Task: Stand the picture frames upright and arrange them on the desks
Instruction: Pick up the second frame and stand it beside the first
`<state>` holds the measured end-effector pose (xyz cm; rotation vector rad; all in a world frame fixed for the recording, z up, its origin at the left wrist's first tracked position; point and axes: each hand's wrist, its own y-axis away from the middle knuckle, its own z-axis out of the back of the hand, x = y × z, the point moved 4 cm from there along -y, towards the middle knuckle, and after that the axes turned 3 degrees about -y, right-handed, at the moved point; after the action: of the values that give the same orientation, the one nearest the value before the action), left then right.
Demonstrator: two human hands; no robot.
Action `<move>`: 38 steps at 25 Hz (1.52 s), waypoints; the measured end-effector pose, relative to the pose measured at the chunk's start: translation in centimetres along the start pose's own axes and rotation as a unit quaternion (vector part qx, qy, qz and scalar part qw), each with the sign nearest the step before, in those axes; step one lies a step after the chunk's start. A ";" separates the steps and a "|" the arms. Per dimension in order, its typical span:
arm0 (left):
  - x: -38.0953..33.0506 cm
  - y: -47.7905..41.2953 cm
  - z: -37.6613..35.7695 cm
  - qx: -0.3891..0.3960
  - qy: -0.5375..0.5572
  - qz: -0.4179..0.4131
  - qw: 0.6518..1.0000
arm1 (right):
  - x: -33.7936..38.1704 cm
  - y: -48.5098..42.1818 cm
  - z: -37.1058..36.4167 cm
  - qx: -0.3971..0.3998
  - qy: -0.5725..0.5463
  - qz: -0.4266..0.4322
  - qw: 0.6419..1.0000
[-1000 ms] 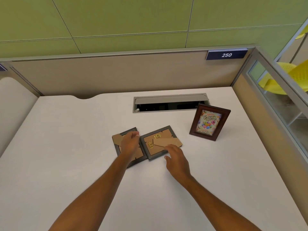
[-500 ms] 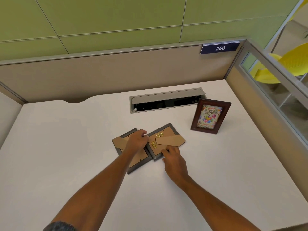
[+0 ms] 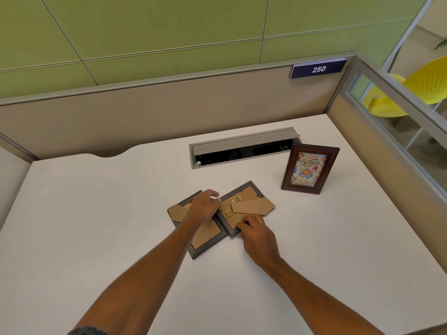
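Two grey frames lie face down and edge to edge near the middle of the white surface (image 3: 96, 213), cardboard backs up, as a person reaches for both. The left hand (image 3: 204, 206) lies over the left frame (image 3: 208, 240) at the seam where the two meet, fingers curled, though whether they grip an edge or merely press cannot be told. The right hand (image 3: 256, 234) sits at the near corner of the right frame (image 3: 244, 201), fingertips bent onto its rim as if to pry it up; no firm grasp shows. That frame's easel leg (image 3: 254, 206) is swung out over the far edge beside two brass hangers, while the other frame's leg is partly hidden under the left hand. The likely trouble lies in the lift: with the frames touching, raising one by a corner could drag or nudge its neighbour, and a fingertip hold on a thin rim could slip and let the frame drop flat again. A leg not opened far enough would probably leave a stood frame prone to tipping. To the right, well apart, a dark wooden frame (image 3: 309, 169) with a birthday print already stands upright, just in front of the open cable tray (image 3: 242, 143) set in the surface.
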<state>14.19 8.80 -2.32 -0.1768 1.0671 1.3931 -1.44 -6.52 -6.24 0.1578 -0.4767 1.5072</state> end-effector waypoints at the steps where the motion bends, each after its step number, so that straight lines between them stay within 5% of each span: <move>1: -0.1 0.1 0.1 -0.006 0.002 -0.004 1.000 | 0.0 0.0 0.2 -0.009 0.001 0.011 1.000; 6: -1.1 0.2 0.5 -0.045 0.002 -0.037 0.998 | -0.6 0.7 1.7 -0.047 -0.032 0.030 0.998; 11: -1.8 0.1 0.6 -0.034 0.165 0.030 0.985 | -1.8 1.3 3.5 -0.087 -0.065 0.017 0.994; 19: -4.3 1.5 0.4 0.010 0.271 0.067 0.960 | -4.2 0.5 6.3 -0.116 -0.066 0.017 0.991; 26: -6.9 2.3 0.6 0.021 0.321 0.002 0.947 | -4.8 -1.9 9.5 -0.215 -0.121 -0.026 0.969; 33: -7.9 2.5 1.1 0.013 0.244 -0.117 0.963 | -6.1 -4.6 11.6 -0.147 -0.242 -0.144 0.948; 38: -7.9 2.5 0.3 0.029 0.187 -0.127 0.974 | -5.5 -5.7 13.3 -0.099 -0.364 -0.204 0.903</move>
<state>13.66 4.07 4.44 -0.5306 1.3432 1.1192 1.45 -17.15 4.67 0.6350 -1.1158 0.9381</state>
